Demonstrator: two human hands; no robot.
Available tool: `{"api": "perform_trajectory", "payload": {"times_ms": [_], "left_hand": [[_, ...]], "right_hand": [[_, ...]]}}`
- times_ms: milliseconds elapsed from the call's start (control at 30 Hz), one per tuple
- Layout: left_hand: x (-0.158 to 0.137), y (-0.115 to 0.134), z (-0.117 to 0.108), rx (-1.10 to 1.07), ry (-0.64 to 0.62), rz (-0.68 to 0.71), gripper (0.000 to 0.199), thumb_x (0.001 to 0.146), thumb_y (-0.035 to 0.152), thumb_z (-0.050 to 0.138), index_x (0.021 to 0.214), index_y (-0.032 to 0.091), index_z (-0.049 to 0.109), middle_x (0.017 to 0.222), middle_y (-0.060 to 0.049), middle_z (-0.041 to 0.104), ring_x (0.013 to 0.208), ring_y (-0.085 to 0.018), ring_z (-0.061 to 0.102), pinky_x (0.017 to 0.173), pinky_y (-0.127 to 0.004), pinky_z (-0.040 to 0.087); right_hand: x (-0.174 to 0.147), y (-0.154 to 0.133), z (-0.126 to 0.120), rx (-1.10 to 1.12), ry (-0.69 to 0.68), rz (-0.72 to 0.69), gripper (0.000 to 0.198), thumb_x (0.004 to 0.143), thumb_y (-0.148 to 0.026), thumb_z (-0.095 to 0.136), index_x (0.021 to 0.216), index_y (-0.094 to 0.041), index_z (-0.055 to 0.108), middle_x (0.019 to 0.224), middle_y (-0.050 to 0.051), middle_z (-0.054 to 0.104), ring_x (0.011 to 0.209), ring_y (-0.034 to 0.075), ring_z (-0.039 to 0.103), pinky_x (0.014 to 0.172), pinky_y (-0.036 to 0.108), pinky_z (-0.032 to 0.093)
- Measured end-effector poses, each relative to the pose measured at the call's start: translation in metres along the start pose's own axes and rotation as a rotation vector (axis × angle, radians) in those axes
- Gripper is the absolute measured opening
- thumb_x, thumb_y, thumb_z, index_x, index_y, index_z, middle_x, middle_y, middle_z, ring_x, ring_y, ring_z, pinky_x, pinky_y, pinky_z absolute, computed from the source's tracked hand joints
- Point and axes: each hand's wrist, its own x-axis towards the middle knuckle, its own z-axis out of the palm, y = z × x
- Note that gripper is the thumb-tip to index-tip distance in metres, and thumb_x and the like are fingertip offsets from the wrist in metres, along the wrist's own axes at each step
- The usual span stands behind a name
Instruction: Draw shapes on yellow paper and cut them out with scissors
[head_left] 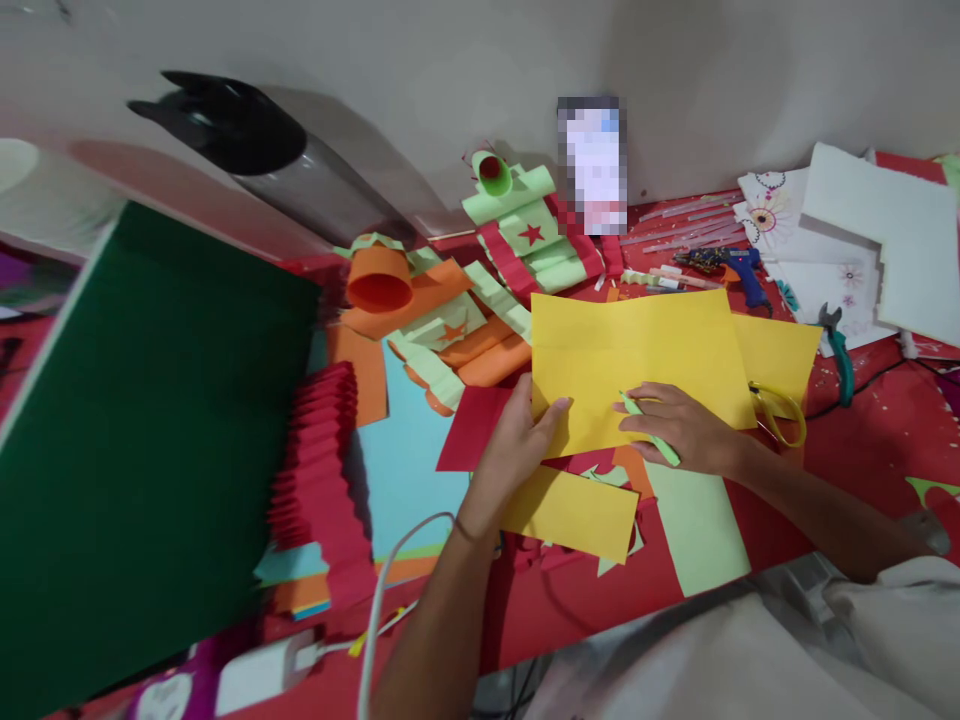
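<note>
A large yellow paper sheet [637, 340] lies before me with a faint crease across its upper part. My left hand [521, 430] grips its left edge, thumb on top; the other fingers are mostly hidden. A slim light-green pen [651, 430] is between the fingers of my right hand [682, 425], which rests on the lower right of the sheet. Just right of that hand, scissors with yellow handles [780, 415] lie partly hidden by the sheet. A cut yellow strip [574, 512] and a dark red paper piece [471, 430] lie near my left hand.
Behind the sheet sit orange-and-green [450, 330] and red-and-green [529, 235] paper figures, each with a star. A phone [595, 165] leans on the wall. Pliers [838, 355] and a blue glue gun [742, 272] lie right. A dark green board [165, 440] stands left; a white cable [379, 600] loops nearby.
</note>
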Motion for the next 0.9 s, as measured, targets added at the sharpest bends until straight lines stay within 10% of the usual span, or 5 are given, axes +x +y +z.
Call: {"api": "perform_trajectory", "payload": {"times_ms": [433,900], "left_hand": [[0.004,0.0089,-0.0003,0.028,0.008,-0.086,0.056,0.093,0.057,0.07,0.131,0.017,0.061,0.12,-0.013,0.077,0.098,-0.029,0.076,0.082,-0.039,0.062],[0.0053,0.0086,-0.0008,0.034,-0.011,-0.042,0.054,0.095,0.054,0.067,0.133,0.017,0.064,0.124,-0.014,0.078,0.108,-0.03,0.075,0.094,-0.042,0.061]], "right_hand": [[0.0005,-0.0023,-0.0027,-0.009,0.007,-0.001,0.022,0.104,-0.023,0.062,0.123,-0.02,0.073,0.136,0.013,0.076,0.134,0.03,0.064,0.116,0.052,0.052],[0.0024,-0.0042,-0.0036,-0.003,0.009,-0.003,0.021,0.104,-0.023,0.061,0.121,-0.021,0.074,0.137,0.011,0.076,0.135,0.03,0.063,0.115,0.052,0.053]]}}
